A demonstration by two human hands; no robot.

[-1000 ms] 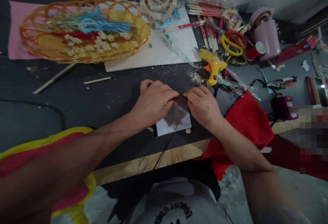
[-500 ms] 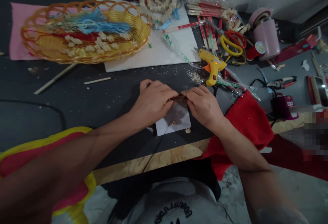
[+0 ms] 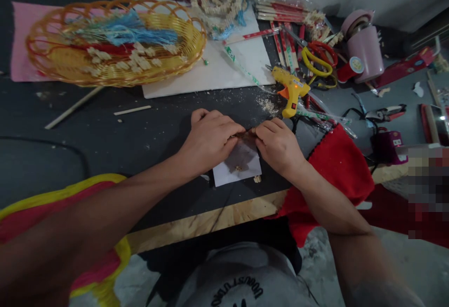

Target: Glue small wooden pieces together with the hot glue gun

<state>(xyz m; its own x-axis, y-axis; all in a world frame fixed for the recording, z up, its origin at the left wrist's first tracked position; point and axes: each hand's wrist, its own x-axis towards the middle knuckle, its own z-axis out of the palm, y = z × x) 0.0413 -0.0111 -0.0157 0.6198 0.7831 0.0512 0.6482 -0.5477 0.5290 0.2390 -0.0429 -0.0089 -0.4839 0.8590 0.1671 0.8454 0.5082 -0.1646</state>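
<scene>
Over a small white paper (image 3: 228,177) at the table's front, my left hand (image 3: 210,141) and my right hand (image 3: 278,145) are close together, fingertips pinched. Between them is something small and dark brown that I cannot make out, mostly covered by the fingers. A tiny pale wooden piece (image 3: 238,168) lies on the paper. Another small notched wooden piece (image 3: 257,179) sits at the paper's right corner. Behind my right hand lies a yellow glue gun (image 3: 290,91) on its side.
A wicker basket (image 3: 115,81) with blue tassels and small wooden pieces stands at the back left. Scissors (image 3: 317,61), a pink flask (image 3: 365,54) and pliers (image 3: 386,113) are at the right. Red cloth (image 3: 336,169) hangs over the front edge under my right forearm.
My right fingertips have shifted slightly, and less shows of the small thing between the hands. My left hand has hardly moved. The paper and wooden pieces stay in place.
</scene>
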